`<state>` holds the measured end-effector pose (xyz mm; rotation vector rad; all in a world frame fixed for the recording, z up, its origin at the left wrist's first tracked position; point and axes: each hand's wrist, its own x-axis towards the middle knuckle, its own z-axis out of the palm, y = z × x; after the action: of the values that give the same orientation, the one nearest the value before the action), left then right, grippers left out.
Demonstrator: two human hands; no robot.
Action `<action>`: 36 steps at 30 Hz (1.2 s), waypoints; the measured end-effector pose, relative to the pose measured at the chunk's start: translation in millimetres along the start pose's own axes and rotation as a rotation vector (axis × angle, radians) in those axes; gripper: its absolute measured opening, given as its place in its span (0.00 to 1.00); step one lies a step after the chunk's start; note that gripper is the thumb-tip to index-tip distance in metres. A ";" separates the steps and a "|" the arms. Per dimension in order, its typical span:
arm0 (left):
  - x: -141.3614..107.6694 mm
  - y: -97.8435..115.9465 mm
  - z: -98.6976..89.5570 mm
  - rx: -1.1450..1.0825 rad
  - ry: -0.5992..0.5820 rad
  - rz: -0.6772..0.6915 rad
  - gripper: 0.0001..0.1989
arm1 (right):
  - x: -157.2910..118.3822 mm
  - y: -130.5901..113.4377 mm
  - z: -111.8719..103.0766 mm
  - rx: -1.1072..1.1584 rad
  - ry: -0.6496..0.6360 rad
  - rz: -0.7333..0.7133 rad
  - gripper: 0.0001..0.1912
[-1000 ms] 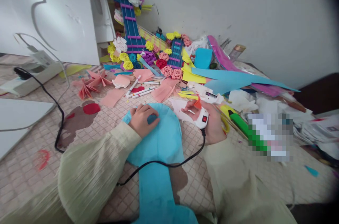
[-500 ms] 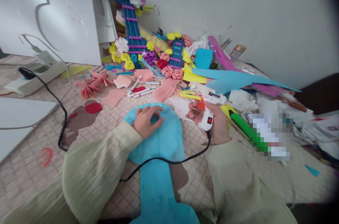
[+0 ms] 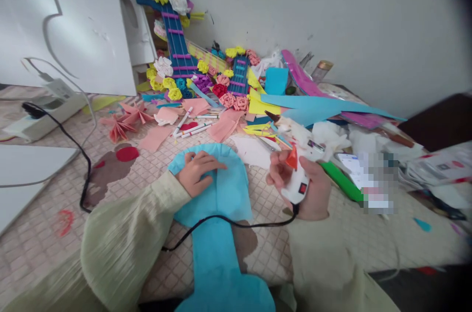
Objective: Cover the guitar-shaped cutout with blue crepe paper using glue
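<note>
Glue gun [image 3: 299, 188] sits in the grasp of the right hand [image 3: 317, 189], fingers curled near its orange trigger [image 3: 292, 157]. Left of that hand, the left hand [image 3: 197, 170] rests spread on the blue shape [image 3: 230, 194], gripping nothing. Black cord [image 3: 250, 225] crosses the shape on the near side of the left hand; markers [image 3: 197, 129] lie beyond it.

No readable text. Label on glue gun [image 3: 300, 182], right of centre: too small. Phone [image 3: 348, 162] screen, right: partly pixelated, rest illegible. Package [image 3: 450, 166] print, far right: blurred.
</note>
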<state>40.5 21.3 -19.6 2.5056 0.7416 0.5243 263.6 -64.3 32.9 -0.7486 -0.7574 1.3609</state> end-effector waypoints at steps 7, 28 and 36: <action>0.8 4.1 1.7 0.209 0.143 -0.056 0.14 | -72.2 5.1 -2.6 0.124 0.078 -0.007 0.11; -0.1 51.7 9.3 0.463 -0.271 0.114 0.21 | -118.2 19.4 -13.5 0.220 0.276 -0.080 0.10; -47.3 90.0 -5.4 0.034 -0.393 0.101 0.18 | -146.7 36.7 -13.3 0.284 0.266 -0.070 0.11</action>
<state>37.4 -71.4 22.5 2.5737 0.4771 0.0440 245.3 -208.7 -10.5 -0.6537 -0.3677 1.2426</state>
